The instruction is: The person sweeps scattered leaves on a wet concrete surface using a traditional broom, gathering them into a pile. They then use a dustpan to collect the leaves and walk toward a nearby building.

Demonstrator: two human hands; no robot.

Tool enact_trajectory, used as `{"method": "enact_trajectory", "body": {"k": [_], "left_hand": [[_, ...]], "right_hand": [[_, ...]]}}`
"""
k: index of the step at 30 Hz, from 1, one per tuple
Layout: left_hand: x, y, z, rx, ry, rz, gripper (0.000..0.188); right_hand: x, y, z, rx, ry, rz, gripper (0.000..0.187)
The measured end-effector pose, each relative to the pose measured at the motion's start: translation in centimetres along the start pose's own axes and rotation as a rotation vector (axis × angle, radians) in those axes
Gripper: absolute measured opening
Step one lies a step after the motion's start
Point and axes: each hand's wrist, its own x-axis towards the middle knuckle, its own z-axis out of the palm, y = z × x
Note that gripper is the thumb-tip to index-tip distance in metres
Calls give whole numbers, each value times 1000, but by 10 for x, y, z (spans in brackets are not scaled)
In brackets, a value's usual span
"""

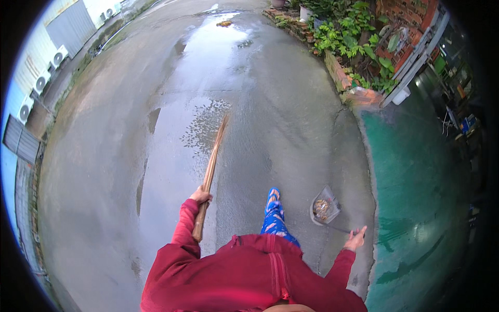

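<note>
My left hand [200, 196] is closed around a long stick broom [212, 166], a bundle of thin brown twigs. The broom slants up and away, its splayed tips over the wet concrete beside a dark speckled wet patch. Low on the right, my right hand [355, 239] grips the thin dark handle of a dustpan [335, 202], with a finger stretched out. A small heap of brownish debris [322, 209] lies in the greyish dustpan, which hangs over or rests on the ground; I cannot tell which.
A shallow puddle [208, 57] stretches ahead, with a brown clump [224, 23] at its far end. On the right are a brick-edged plant bed [340, 75] and a green floor [405, 177]. Outdoor air-conditioner units [41, 81] line the left wall. My blue-clad foot [273, 195] is forward.
</note>
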Motion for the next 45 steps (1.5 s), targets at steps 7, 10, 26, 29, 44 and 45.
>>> {"method": "enact_trajectory", "body": {"k": [7,10,26,29,44,45], "left_hand": [[151,143,11,-116,-32,-63,38],[194,139,-1,-267,-247,-317,25],[645,456,-152,-108,-50,-331,21],[755,600,-198,-172,-134,-186,31],[1055,897,-275,-597,-176,-445,18],[1072,895,-276,-509,-180,-531,21]], "right_hand": [[70,-46,265,-36,31,49,59],[98,-79,374,-86,0,61,60],[158,-157,954,80,-175,-163,66],[178,-168,1071,58,-143,-70,61],[287,-253,1678,-94,-380,-41,58],[291,-256,1711,-56,-389,-70,58]]}}
